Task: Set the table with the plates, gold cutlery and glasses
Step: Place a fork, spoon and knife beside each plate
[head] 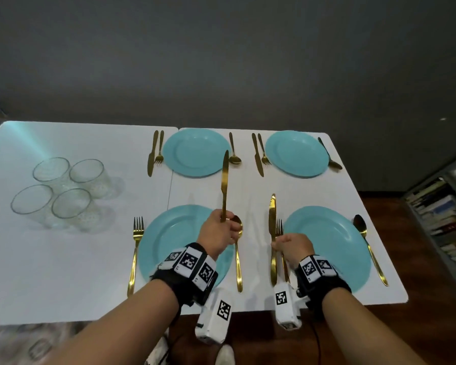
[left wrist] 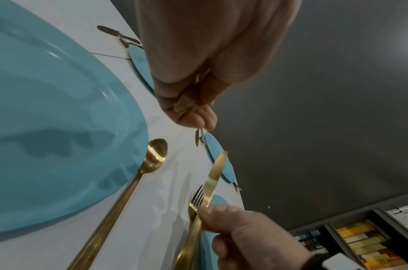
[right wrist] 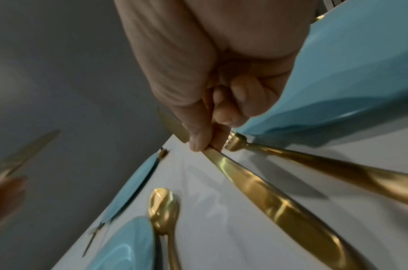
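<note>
STEP: laying knives | L hand (head: 219,231) pinches knife (head: 224,185) by handle end, lifted at frame centre above near-left plate (head: 166,246), tip toward top of frame, long axis near vertical | R hand (head: 291,245) pinches second knife (head: 273,233) mid-length, beside fork (head: 280,233), lower right | TIP: lower flat, parallel to fork (head: 136,248) at lower left, w/o nudging it

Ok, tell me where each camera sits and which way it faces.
Head: worn high, facing down and forward at the white table; both forearms show.
Left wrist: under the left hand, facing along its grip on a gold table knife.
Right wrist: under the right hand, facing along a second gold knife.
Shared: both wrist views catch the gold spoon.
</note>
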`<state>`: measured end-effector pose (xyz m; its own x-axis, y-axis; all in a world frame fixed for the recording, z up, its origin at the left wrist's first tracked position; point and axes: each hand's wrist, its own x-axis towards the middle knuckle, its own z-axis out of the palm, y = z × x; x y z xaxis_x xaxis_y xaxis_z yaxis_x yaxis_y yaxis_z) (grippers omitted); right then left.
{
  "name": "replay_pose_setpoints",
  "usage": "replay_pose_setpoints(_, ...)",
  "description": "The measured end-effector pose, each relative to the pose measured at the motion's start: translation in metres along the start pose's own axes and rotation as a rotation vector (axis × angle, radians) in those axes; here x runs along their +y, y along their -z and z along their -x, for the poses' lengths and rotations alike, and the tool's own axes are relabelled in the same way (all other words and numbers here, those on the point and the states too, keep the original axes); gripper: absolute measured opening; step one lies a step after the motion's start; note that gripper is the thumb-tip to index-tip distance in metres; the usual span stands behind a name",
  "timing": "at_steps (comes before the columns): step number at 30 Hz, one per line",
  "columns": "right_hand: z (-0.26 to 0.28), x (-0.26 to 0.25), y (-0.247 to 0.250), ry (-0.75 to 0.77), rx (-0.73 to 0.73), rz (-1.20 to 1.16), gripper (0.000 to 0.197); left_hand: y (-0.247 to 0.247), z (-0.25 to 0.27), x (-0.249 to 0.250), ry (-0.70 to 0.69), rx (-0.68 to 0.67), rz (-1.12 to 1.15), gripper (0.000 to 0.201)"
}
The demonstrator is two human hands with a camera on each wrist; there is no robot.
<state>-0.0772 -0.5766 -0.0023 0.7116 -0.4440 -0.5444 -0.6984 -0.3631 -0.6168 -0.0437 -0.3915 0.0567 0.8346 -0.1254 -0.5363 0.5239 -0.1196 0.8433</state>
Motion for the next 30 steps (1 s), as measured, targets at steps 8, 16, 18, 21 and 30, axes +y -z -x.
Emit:
replay_pose_setpoints(8, -0.006, 0.010, -0.021, 0.021, -0.041, 0.378, 0.024, 0.000, 0.000, -0.013, 0.021, 0.006, -0.010, 0.022)
replay_pose_setpoints(16, -0.007, 0.010, -0.032, 0.017, 0.044, 0.440, 0.026, 0.004, 0.001, -0.015, -0.005, 0.007, -0.060, 0.019)
replay_pose_setpoints(18, -0.008, 0.009, -0.033, 0.015, 0.059, 0.464, 0.025, 0.005, 0.002, -0.014, -0.011, 0.007, -0.073, 0.019)
replay_pose_setpoints(21, -0.010, 0.010, -0.035, -0.004, 0.086, 0.478, 0.025, 0.006, 0.003, -0.014, -0.015, 0.013, -0.076, 0.019)
replay_pose_setpoints(30, -0.013, 0.018, -0.034, -0.034, 0.116, 0.528, 0.025, 0.010, 0.006, -0.018, -0.011, 0.006, -0.088, 0.019)
